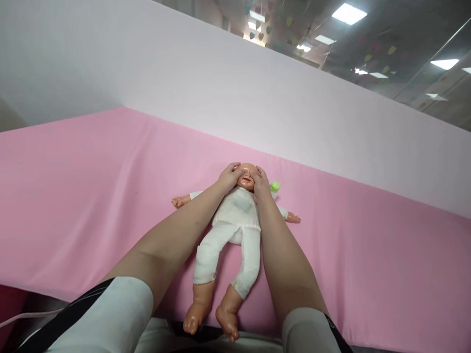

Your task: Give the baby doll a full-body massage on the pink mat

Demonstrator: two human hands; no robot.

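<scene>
A baby doll [235, 220] in a white suit lies on its back on a pink sheet [91, 196], feet toward me and arms spread out. My left hand [230, 176] rests on the left side of the doll's head, fingers over its brow. On the right side of the head sits my right hand [261, 186], its fingertips touching the face near the eye. Both hands cup the head between them, and the doll's mouth and nose show between them.
A small green object [274, 186] lies just right of the doll's head, partly hidden behind my right hand. A pale wall panel [257, 88] rises behind the sheet. The doll's bare feet [211, 318] hang at the near edge.
</scene>
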